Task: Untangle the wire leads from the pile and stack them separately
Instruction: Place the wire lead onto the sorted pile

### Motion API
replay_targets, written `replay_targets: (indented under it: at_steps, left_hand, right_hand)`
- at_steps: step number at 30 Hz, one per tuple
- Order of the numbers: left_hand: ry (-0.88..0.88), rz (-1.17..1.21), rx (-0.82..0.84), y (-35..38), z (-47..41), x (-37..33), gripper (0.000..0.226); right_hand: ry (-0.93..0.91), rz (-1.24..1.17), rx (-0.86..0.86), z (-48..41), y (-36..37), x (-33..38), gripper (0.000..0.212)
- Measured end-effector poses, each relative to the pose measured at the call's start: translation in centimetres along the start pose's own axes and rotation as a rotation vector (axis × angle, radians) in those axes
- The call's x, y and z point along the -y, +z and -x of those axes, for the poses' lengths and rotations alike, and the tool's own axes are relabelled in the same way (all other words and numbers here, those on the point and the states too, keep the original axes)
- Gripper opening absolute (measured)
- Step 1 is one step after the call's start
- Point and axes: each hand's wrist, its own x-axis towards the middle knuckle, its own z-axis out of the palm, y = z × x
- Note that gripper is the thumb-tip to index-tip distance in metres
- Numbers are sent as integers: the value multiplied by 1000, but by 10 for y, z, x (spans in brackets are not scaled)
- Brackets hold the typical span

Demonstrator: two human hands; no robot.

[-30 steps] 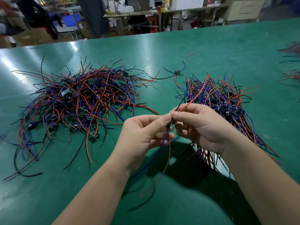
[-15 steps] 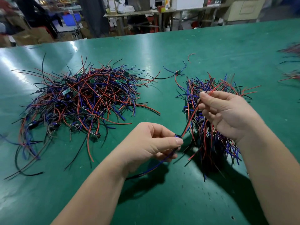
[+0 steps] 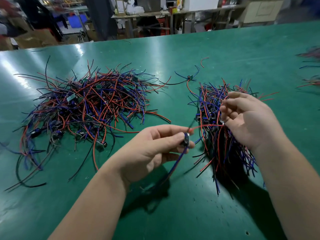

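Head: tabletop [image 3: 176,101] gap, tangle [image 3: 90,108] to stack [image 3: 210,103]

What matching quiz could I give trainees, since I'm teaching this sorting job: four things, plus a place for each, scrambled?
1. tangled pile
2. sorted stack
3. lone lead
4. held lead

A. in the left hand
B. on the left
C. beside the right hand
D. far side, between both heaps

Pairs: 1-B, 2-C, 3-D, 4-A

No legible text; print on a small board [image 3: 71,97] in the tangled pile [image 3: 97,108] too blurred.
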Motion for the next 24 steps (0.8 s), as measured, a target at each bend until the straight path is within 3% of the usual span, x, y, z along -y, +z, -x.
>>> replay_targets:
  at_steps: [3,6,7,9,11,14,20,24]
  left_hand:
    - [100,213,12,-3,-2,-4,27]
    - [147,466,-2,-5,-2,-6,60]
    - [158,531,-30,-5,-2,-6,61]
    - [173,610,-123,-4,-2,-8,42]
    - [162,607,-202,-1,-2,-9,26]
    - [120,448,-245,3,-4,-6,33]
    - [164,162,-268,9,-8,3,15]
    - [279,102,-208,10,-8,7,23]
  right_hand:
    - [-34,196,92,4,4,-8,28]
    - [-127,509,160,6,4,-13,31]
    - [-152,590,216,8,5,-15,31]
    - [-174,657,384,15,10,-18,30]
    - [-192,605,533,23,15,-22,27]
    - [-215,426,640,31,23,-27,25]
    - [-67,183,578,38,27,-27,16]
    - [62,33,497,37,31,-24,12]
